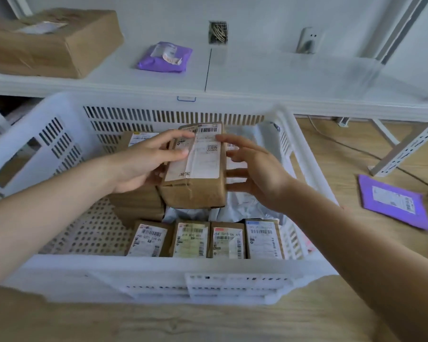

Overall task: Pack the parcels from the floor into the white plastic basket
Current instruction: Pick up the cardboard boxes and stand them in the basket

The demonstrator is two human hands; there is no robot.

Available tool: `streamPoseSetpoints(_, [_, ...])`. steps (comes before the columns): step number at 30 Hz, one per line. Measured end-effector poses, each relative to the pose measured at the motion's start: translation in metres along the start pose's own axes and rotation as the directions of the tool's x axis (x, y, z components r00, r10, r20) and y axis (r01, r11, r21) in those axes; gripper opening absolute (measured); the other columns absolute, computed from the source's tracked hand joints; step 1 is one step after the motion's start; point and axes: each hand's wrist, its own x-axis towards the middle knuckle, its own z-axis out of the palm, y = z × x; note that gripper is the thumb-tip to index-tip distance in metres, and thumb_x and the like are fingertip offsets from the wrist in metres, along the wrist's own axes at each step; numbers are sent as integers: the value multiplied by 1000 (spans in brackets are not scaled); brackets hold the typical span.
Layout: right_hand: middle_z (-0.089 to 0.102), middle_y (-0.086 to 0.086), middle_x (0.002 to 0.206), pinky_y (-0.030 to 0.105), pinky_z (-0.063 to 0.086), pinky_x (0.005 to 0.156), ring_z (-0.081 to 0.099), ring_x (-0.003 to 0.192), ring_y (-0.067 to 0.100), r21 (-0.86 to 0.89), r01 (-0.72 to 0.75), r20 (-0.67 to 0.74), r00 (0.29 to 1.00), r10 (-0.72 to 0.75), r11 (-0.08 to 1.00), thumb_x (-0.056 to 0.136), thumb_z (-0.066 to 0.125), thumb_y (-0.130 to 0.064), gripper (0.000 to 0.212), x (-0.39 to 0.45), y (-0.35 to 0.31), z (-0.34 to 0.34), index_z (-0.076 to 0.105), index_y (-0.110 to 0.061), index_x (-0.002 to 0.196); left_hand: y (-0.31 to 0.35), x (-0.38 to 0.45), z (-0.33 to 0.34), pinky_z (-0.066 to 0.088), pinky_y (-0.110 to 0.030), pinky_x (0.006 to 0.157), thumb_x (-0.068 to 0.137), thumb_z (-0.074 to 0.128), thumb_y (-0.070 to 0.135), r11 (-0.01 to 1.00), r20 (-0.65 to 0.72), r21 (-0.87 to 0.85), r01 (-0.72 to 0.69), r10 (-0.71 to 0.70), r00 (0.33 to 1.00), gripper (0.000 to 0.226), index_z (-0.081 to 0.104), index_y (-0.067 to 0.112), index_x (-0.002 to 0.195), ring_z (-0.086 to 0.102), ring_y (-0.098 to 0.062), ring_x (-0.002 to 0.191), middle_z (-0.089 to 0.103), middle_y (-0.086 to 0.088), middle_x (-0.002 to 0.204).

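Bare basket floor (94,233) (left side)

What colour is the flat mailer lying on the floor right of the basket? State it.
Purple mailer, white label; head view.

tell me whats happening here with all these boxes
A person is packing parcels into a white plastic basket on the floor. The left hand has a grip on a labelled cardboard parcel over the basket's middle, while the right hand hovers open beside it. Four small labelled boxes already stand in a row along the near wall. A purple mailer still lies on the floor to the right.
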Motion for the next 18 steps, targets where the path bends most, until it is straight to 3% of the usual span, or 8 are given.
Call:
streamPoseSetpoints(3, [61,1,106,39,59,72,64,88,28,6,-70,75,995,70,998,94,38,-17,30,11,11,23,63,-30,106,-13,-15,-33,25,-53,108,56,79,43,996,26,72,45,-47,999,47,63,53,99,40,-25,126,44,3,136])
streamPoseSetpoints(4, [63,3,108,40,59,75,65,87,28,-4,-91,106,990,91,996,94,43,-18,26,15,16,30,63,-32,102,-18,-20,-43,26,-55,108,43,86,49,995,54,72,74,-78,996,63,63,52,101,42,-26,126,44,2,137])
streamPoseSetpoints(6, [64,8,113,40,57,81,66,87,27,-81,-132,174,974,145,988,91,50,-15,23,21,27,43,62,-35,97,-34,-27,-64,46,-47,95,30,90,49,987,159,60,149,-157,975,81,62,47,107,55,-22,115,52,5,131])
streamPoseSetpoints(8, [61,13,118,39,55,86,63,92,29,-150,-198,252,940,231,969,89,54,-11,25,27,39,55,60,-34,97,-48,-33,-77,55,-37,80,44,90,37,969,235,110,220,-241,942,70,62,45,108,59,-19,109,49,10,130])
streamPoseSetpoints(11, [53,19,125,36,54,88,61,101,32,-231,-281,290,894,341,932,91,51,-8,25,40,59,72,56,-28,106,-70,-31,-87,57,-30,70,66,75,13,929,253,210,304,-352,901,51,61,44,104,61,-16,99,49,10,121])
streamPoseSetpoints(14, [53,17,123,36,52,91,59,107,30,-264,-362,278,859,430,894,93,47,-5,28,57,78,82,52,-24,113,-90,-20,-90,58,-35,72,73,72,3,891,267,233,390,-445,855,50,52,33,108,68,-18,88,60,-4,113])
streamPoseSetpoints(18, [53,18,128,37,50,95,57,114,32,-376,-448,292,774,562,811,91,45,1,31,76,92,86,52,-18,114,-104,-2,-83,57,-41,80,77,69,-3,811,321,367,455,-569,757,54,41,24,114,66,-25,98,60,-12,115])
